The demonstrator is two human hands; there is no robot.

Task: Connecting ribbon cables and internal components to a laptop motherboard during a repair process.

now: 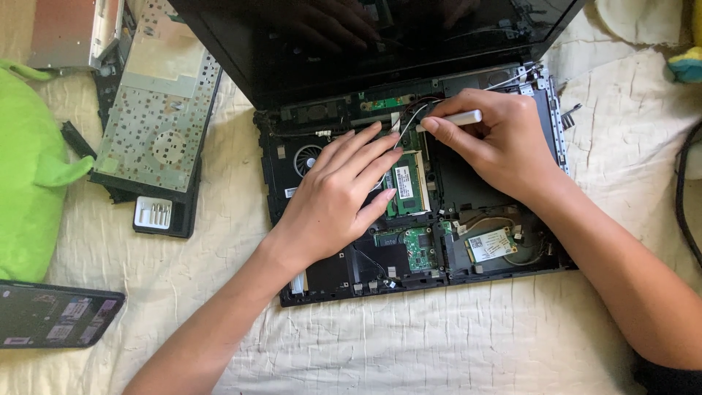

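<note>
An opened black laptop (512, 272) lies on a cream quilt, its keyboard removed and its circuit boards bare. My left hand (338, 197) rests flat on the laptop's inside, fingers spread beside a green memory module (406, 189) and a round fan (307, 157). My right hand (497, 139) pinches a small white tool (457, 118) over the upper middle of the base, its tip near thin white wires (411, 117). A small wireless card (491, 243) sits at the lower right of the base. The dark screen (292, 51) stands tilted up behind.
The removed keyboard (157, 110) lies face down at the left, with a small white and black part (153, 214) below it. A green plush toy (29, 175) fills the left edge. A phone (55, 313) lies at the lower left. A black cable (684, 190) runs along the right edge.
</note>
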